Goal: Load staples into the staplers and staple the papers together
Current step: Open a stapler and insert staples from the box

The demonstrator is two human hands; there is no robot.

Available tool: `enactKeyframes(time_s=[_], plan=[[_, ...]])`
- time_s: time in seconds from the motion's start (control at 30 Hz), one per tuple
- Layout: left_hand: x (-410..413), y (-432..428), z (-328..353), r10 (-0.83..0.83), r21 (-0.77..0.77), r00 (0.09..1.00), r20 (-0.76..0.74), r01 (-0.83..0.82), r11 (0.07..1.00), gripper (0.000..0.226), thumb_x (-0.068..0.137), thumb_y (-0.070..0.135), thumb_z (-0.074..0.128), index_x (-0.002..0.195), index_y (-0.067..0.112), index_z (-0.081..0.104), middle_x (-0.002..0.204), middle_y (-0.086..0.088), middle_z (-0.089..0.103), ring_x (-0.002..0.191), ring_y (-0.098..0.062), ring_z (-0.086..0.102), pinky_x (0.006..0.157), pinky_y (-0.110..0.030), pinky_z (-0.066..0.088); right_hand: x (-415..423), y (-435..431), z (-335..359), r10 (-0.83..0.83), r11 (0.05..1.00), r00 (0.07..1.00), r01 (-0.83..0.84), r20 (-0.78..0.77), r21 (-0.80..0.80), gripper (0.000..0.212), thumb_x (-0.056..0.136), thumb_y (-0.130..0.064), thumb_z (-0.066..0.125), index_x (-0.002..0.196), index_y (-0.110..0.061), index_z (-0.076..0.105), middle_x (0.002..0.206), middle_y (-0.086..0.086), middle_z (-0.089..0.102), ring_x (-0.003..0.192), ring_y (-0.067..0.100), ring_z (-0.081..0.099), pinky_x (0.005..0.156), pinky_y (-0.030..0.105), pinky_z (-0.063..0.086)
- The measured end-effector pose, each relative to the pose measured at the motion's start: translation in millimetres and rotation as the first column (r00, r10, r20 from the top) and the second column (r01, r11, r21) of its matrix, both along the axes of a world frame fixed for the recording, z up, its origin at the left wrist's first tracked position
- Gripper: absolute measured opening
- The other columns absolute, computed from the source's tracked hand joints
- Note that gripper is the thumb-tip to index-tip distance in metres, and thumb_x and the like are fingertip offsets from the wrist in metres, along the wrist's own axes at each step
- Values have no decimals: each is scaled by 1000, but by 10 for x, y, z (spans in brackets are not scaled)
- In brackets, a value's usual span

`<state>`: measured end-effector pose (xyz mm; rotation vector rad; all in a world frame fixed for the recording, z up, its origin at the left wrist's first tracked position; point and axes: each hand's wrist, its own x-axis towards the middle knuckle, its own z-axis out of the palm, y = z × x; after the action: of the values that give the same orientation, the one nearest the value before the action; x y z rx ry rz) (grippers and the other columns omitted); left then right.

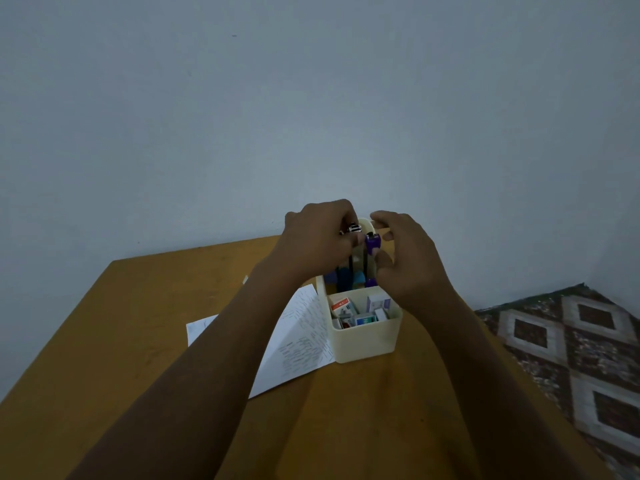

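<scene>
Early stage: we see left hand (318, 237) fingers pinching stapler (372, 242) over box (363, 342); right hand (410, 258) fingers curled beside it, grip unclear. Papers (301, 336) look unstapled.

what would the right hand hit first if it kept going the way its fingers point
Most likely the opened purple stapler, which the left hand grips above the cream plastic caddy. The right hand aims its curled fingers left at it; whether they touch it now is unclear.

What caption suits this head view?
Left hand and right hand hold a purple stapler over a cream plastic bin beside white printed papers.
</scene>
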<state>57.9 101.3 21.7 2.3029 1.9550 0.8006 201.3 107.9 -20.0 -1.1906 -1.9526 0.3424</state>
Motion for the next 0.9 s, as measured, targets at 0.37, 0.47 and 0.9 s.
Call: enactKeyframes(time_s=[0.37,0.47,0.9], plan=[[-478,-425,401,-65,196,805,589,-64,979,13,92,19,59,101,10,63,90,-6,69,80,-18,68,78,-33,57,-338,-180,314,151,986,979,-139,-135,94,48,84,-24,67,126,-28,46,122,-14,48,105,3,45,84,19,38],[-742,-542,351,-15,147,687,726,-134,980,13,93,14,57,102,7,62,89,-7,68,74,-16,69,75,-30,60,-580,-273,329,223,974,968,-216,-112,73,50,81,-30,69,126,-29,45,116,-20,42,105,2,44,80,13,37],[-1565,-828,-344,189,-190,318,929,-29,981,16,93,15,56,89,1,62,72,-14,65,63,-24,62,61,-34,56,-1474,-337,-281,272,887,805,-422,-527,-186,11,89,-21,59,99,-27,60,97,-4,66,96,14,62,85,32,52]])
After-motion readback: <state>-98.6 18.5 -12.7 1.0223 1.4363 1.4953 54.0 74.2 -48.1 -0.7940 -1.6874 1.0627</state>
